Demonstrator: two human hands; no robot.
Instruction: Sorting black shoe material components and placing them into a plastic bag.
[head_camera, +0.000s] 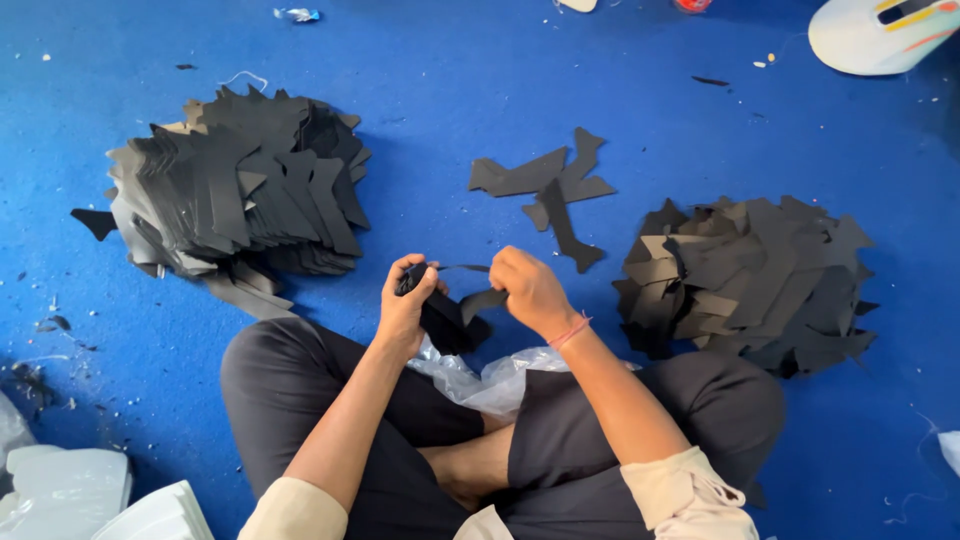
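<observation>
At my far left lies a tall fanned stack of flat black cut-out pieces (240, 185) on the blue carpet (450, 80). My left hand (408, 300) is curled, fingers pinched on one end of a black cut piece (455, 315) held above my crossed legs. My right hand (530, 290) pinches its other end, wrist bent down. Crumpled clear plastic (490, 375) sits in my lap beneath. Beyond my hands, a few loose black pieces (555, 190) overlap. At right is a second, messier black pile (750, 280).
</observation>
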